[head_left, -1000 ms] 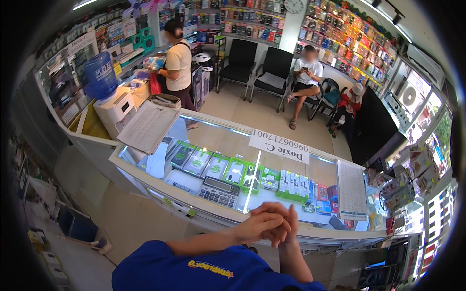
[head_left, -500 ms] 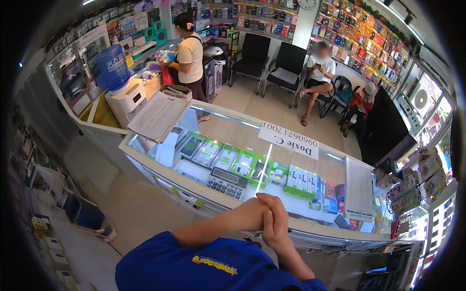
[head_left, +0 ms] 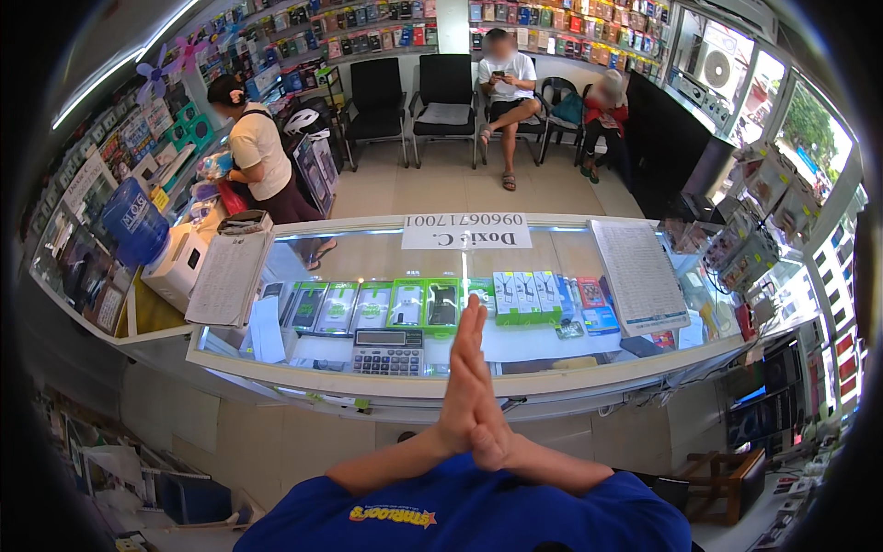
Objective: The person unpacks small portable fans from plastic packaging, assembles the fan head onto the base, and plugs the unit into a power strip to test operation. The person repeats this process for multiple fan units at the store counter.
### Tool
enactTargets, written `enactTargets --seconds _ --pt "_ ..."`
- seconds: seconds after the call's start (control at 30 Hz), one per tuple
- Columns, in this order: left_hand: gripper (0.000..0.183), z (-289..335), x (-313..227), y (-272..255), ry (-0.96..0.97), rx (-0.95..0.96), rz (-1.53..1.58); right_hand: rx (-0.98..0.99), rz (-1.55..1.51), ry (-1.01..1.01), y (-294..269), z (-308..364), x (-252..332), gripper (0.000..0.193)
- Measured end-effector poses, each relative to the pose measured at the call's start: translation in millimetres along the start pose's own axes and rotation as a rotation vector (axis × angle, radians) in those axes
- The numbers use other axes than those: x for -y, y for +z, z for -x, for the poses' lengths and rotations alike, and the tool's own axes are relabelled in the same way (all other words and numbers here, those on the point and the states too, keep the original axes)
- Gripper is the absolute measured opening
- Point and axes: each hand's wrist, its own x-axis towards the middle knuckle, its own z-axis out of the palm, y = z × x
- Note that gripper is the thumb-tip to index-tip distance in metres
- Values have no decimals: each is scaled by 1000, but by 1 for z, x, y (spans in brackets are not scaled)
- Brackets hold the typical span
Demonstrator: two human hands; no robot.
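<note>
My left hand (head_left: 459, 397) and my right hand (head_left: 492, 426) are pressed palm to palm in front of my chest. Their fingers stretch out flat and point away from me, over the near edge of the glass display counter (head_left: 423, 380). Nothing shows between the palms, and the right hand's fingers are partly hidden. Closest to them is a grey desk calculator (head_left: 388, 354) on the counter, just left of the fingertips. Boxed accessories (head_left: 407, 304) in green and white packaging stand in a row under the glass.
A clipboard of papers (head_left: 226, 276) lies on the counter's left end, a written sheet (head_left: 636, 276) on its right. A water dispenser (head_left: 175, 267) stands at left. One person (head_left: 261, 156) stands beyond it; two others sit by black chairs (head_left: 375, 106). A wooden stool (head_left: 727, 488) is at lower right.
My hands were clasped, one wrapped over the other; now they lie palm to palm with fingers straight. The view has turned right, so the counter sits squarely ahead.
</note>
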Motion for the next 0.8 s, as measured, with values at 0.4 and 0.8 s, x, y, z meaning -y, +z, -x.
enactTargets --seconds 0.4,0.8 --pt "79 -19 -24 11 -589 -119 607 104 579 -254 -55 -12 -28 72" --pt "61 -62 -204 -57 862 122 -213 -130 684 -886 -149 -99 166 45"
